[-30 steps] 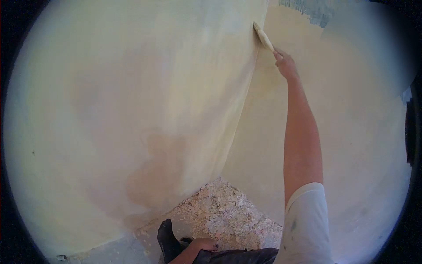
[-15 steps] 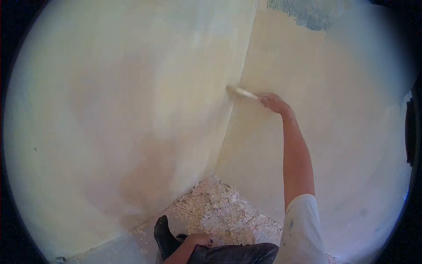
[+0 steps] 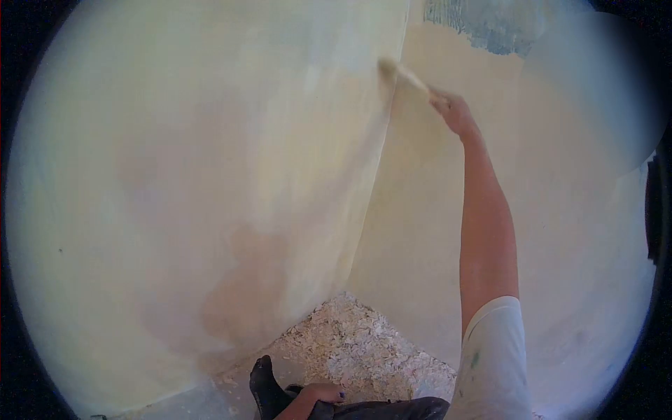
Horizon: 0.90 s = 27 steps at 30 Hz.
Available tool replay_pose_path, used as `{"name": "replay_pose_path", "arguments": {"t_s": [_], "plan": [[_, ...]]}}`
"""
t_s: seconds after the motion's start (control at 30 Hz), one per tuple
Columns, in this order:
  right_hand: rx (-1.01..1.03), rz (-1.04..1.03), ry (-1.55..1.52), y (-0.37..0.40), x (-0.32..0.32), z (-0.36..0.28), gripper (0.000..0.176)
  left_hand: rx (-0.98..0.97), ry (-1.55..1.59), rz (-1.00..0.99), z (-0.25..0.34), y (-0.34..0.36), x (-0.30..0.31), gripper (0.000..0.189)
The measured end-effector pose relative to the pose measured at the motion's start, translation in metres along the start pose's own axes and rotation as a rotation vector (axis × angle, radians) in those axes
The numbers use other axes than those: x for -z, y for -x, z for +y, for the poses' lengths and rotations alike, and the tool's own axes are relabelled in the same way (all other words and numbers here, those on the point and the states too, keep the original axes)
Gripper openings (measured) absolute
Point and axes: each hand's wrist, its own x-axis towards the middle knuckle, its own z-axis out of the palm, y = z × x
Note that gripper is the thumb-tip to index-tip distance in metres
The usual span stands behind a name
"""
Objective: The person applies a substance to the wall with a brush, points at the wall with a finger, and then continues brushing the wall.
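Observation:
Up on the wall, my right hand (image 3: 451, 112) is closed around the pale handle of a paintbrush (image 3: 413, 78). The brush's blurred bristle end is at the left wall (image 3: 315, 140), just left of the corner line where it meets the right wall (image 3: 427, 196). Low in the view, my left hand (image 3: 327, 393) rests on my dark trousers (image 3: 392, 409) near the knee, fingers loosely laid and holding nothing I can see. Its fingertips show small and dark.
Pale flakes and scraps (image 3: 364, 336) cover the floor in the corner. My dark boot (image 3: 266, 385) stands beside them, close to the left wall. A grey-blue patch (image 3: 490, 28) with a ragged lower edge marks the upper right wall.
My right hand and the paintbrush have moved up along the corner and slightly right. My left hand still rests on my leg; the whole view has shifted a little.

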Motion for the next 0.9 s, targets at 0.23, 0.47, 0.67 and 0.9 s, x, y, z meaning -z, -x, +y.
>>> {"name": "replay_pose_path", "arguments": {"t_s": [0.23, 0.47, 0.67, 0.9], "plan": [[-0.246, 0.189, 0.034, -0.024, -0.02, -0.051, 0.039, 0.029, 0.035, -0.093, 0.014, 0.008, 0.013, 0.031], [-0.272, 0.001, -0.021, 0.052, -0.068, -0.053, 0.042, -0.05, 0.002, -0.036, -0.021, -0.015, -0.012, 0.051], [-0.257, -0.185, -0.021, 0.112, -0.071, -0.024, 0.041, 0.044, 0.083, -0.046, 0.03, 0.015, 0.02, 0.029], [-0.257, -0.88, 0.118, 0.128, -0.034, -0.042, 0.039, 0.113, -0.037, -0.138, 0.019, 0.007, 0.018, 0.03]]}}
